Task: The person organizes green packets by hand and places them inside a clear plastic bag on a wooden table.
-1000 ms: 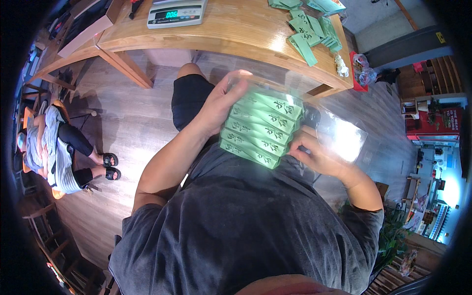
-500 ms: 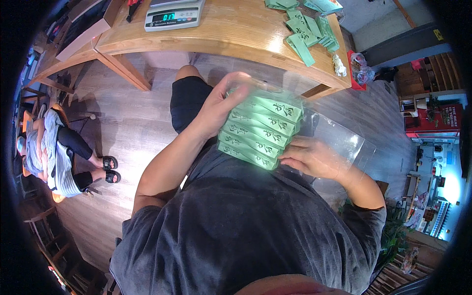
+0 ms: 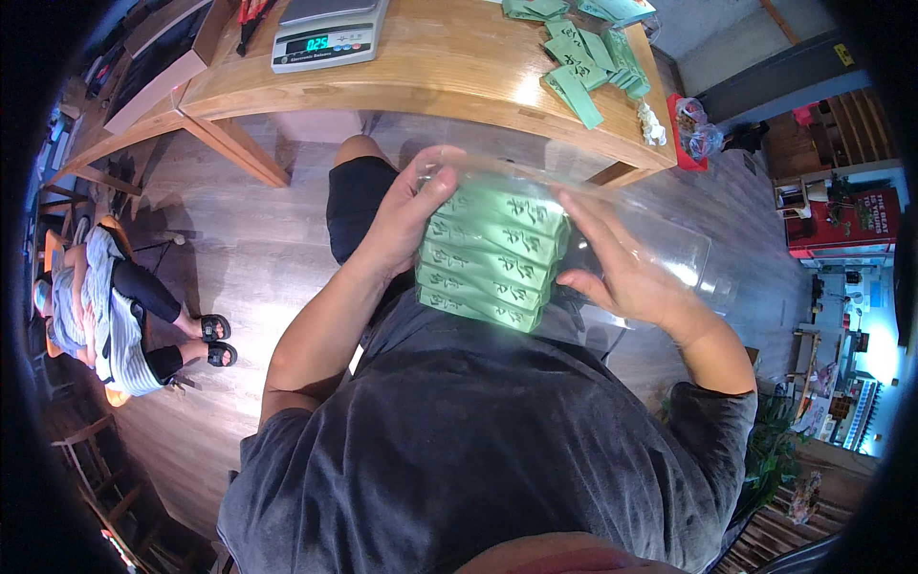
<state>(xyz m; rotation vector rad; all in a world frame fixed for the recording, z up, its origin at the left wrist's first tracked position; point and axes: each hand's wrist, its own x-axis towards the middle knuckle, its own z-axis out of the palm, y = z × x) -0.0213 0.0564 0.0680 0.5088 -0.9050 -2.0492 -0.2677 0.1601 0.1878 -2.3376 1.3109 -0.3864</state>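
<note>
A stack of several pale green packets (image 3: 492, 253) with dark brush-style lettering sits inside a clear plastic bag (image 3: 674, 253), in front of my body. My left hand (image 3: 406, 215) grips the bag and the stack at their left end, thumb on top and fingers around the far side. At the stack's right end my right hand (image 3: 631, 273) has its thumb and fingers spread apart, the tips close against the packets' ends. The bag's loose part stretches past that hand to the right, blurred and see-through. Whether the right fingers lie inside or outside the bag, I cannot tell.
Ahead stands a wooden table (image 3: 440, 81) with a digital scale (image 3: 327, 33), more green packets (image 3: 583, 62) and a crumpled white item (image 3: 651, 124). A red container (image 3: 690, 134) with plastic bags is beyond its right end. A seated person (image 3: 115, 306) is at the left.
My right hand's fingers have spread and moved up along the stack's right end. The stack has shifted slightly left. The scale's display has changed.
</note>
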